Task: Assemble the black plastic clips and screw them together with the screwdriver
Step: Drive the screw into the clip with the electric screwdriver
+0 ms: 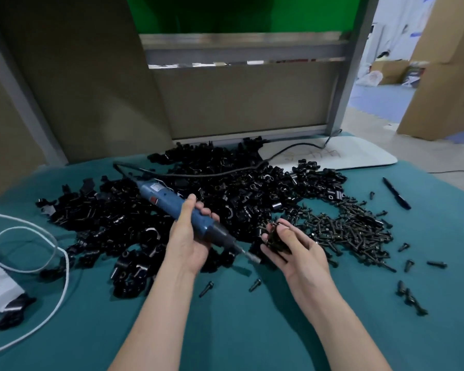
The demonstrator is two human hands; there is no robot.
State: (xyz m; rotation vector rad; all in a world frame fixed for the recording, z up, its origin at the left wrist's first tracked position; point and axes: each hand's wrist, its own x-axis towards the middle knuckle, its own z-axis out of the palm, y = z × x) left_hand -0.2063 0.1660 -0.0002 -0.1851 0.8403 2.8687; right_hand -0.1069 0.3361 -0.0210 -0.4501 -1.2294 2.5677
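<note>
Left hand (188, 238) grips screwdriver (180, 210) — right hand (292, 246) holds clip (276, 238)

Clips (198, 188) left, screws (354, 231) right

I count two hands, the left hand (186, 241) and the right hand (298, 253), one screwdriver (172, 207), one pen (396, 193), one white cable (66, 279) and one whiteboard (359, 153). The clips (225, 183) make one heap, far too many for me to number, and the screws (354, 231) make one pile just beside it, equally uncountable. Two stray screws (206, 289) lie near the wrists, and several more lie at right, too clustered to count.
</note>
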